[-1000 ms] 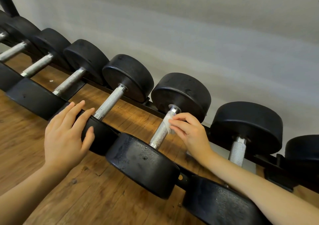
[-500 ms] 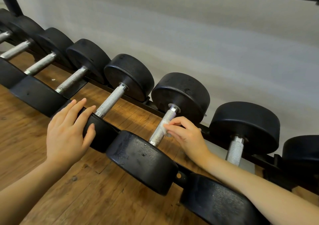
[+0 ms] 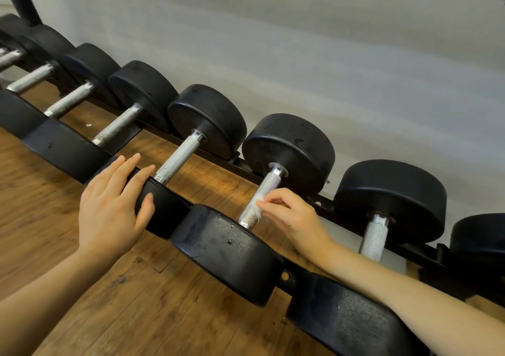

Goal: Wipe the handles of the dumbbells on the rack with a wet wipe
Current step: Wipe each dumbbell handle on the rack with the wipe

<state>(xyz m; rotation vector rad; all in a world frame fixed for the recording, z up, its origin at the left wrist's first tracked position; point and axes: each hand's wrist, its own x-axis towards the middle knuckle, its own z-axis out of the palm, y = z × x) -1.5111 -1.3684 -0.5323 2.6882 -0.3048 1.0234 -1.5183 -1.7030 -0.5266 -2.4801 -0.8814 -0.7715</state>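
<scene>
Right hand (image 3: pixel 293 219) has slid down the handle (image 3: pixel 259 201) at frame centre since 0.5 s ago, from near the top collar to the lower half, fingers curled pinching the wet wipe (image 3: pixel 258 208) against it. Left hand (image 3: pixel 114 205) unchanged, fingers straight, resting flat on the neighbouring near dumbbell head (image 3: pixel 164 210). Wipe is mostly hidden under the fingers; rack (image 3: pixel 322 201) and dumbbell row are cut off at both frame edges.

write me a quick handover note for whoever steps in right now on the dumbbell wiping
Left hand: open, fingers flat on the near head of the neighbouring dumbbell.
Right hand: pinches the wet wipe against the lower part of a knurled handle, near its front head.
Done: cannot tell which handles are already clean.
Left: finish this handle, then the next handle to the right; check those to the left.
</scene>
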